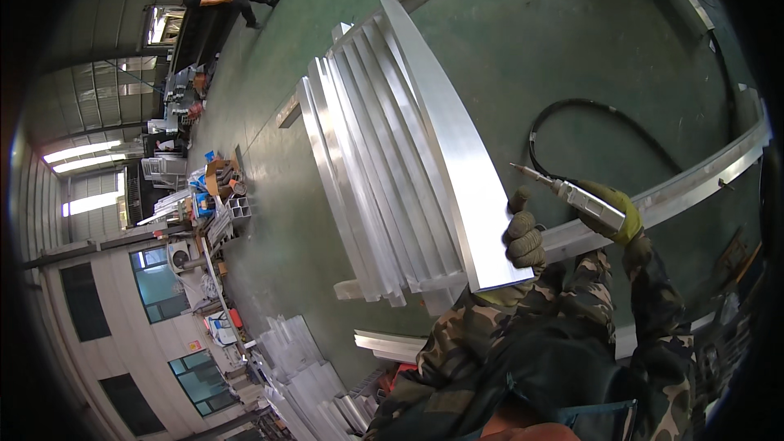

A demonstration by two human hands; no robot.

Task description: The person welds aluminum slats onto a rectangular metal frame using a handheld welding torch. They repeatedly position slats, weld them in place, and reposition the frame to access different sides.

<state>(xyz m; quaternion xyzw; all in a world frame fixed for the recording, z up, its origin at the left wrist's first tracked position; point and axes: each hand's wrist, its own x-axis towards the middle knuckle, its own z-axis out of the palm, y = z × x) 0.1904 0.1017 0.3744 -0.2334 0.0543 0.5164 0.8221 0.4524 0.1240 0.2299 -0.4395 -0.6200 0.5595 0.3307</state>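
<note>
Metal beam lies along the right side of the bars; left hand curls round its near end. Likely stiff, smooth, slippery; best held by edges. Right hand grips a torch-like tool.

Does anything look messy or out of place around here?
No clear spill or damage shows. The jumbled pile toward the left looks untidy, with mixed items heaped together. Beyond the tool in the right hand, a black hose curls loosely over the green floor, somewhat untidily.
</note>
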